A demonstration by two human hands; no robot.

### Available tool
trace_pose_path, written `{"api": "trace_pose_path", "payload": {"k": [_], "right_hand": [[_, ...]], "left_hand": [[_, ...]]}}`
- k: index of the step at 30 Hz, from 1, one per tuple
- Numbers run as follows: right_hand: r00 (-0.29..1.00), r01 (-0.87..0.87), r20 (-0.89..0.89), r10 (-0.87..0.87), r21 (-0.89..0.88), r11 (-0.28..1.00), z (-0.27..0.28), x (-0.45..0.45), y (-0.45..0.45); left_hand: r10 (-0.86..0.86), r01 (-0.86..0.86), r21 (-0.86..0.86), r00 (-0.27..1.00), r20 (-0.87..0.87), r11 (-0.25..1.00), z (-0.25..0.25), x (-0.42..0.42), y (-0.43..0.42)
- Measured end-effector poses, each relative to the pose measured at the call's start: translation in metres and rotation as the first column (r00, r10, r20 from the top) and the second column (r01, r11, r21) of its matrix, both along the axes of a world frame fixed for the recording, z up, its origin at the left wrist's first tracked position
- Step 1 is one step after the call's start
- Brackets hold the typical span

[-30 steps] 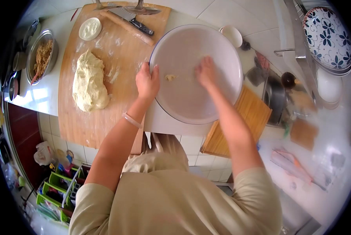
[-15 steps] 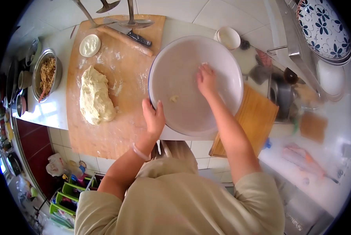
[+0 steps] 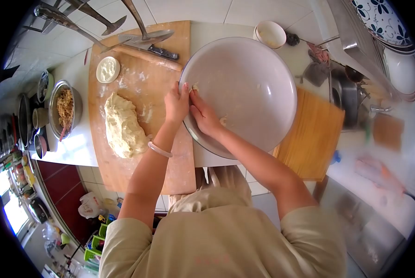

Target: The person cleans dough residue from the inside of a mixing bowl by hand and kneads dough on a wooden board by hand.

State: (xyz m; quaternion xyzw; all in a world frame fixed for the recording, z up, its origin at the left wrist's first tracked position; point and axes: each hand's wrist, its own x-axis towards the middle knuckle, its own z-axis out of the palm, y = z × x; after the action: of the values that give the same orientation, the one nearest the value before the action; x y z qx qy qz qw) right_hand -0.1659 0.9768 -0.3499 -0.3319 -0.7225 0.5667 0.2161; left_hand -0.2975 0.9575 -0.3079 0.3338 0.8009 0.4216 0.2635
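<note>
One dough lump (image 3: 124, 127) lies on one wooden board (image 3: 174, 173), so the one large bowl (image 3: 254, 92) seems mostly emptied; at least two small scraps (image 3: 223, 121) remain inside. The left hand (image 3: 176, 103) clasps the bowl's left side, the right hand (image 3: 206, 116) stretches straight within; whether it pinches something, I cannot tell.

Large round white bowl (image 3: 254, 106), smooth and glossy; pale yellow dough mound (image 3: 123, 127), lumpy; rectangular tan wooden board (image 3: 117, 175), matt.

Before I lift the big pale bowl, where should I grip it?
I'd grip the bowl by opposite sides of its rim: left hand where it is, right hand from outside the right edge. It looks upright, wide and round, with no hand at that edge.
</note>
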Motion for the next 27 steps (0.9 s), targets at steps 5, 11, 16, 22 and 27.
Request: {"api": "trace_pose_path", "payload": {"k": [5,11,16,22,27], "right_hand": [[0.959,0.191,0.145,-0.245,0.311,0.931,-0.023,-0.035,0.054],[0.967,0.177,0.128,-0.219,0.279,0.944,-0.017,-0.016,0.026],[0.748,-0.293,0.660,-0.066,0.417,0.860,-0.003,0.017,0.064],[0.612,-0.252,0.768,-0.188,0.415,0.874,0.022,0.007,0.061],[0.757,-0.534,0.654,-0.001,0.618,0.578,-0.014,0.048,0.062]], "left_hand": [[0.005,-0.004,0.040,1.000,-0.028,0.999,0.006,0.006,-0.006],[0.028,-0.025,0.056,0.999,-0.046,0.998,-0.003,0.015,-0.012],[0.033,-0.031,0.053,0.999,-0.037,0.998,0.004,0.017,-0.014],[0.067,-0.066,0.046,0.997,-0.029,0.997,0.010,0.019,-0.011],[0.059,-0.058,0.033,0.998,-0.018,0.998,0.011,0.018,-0.014]]}}
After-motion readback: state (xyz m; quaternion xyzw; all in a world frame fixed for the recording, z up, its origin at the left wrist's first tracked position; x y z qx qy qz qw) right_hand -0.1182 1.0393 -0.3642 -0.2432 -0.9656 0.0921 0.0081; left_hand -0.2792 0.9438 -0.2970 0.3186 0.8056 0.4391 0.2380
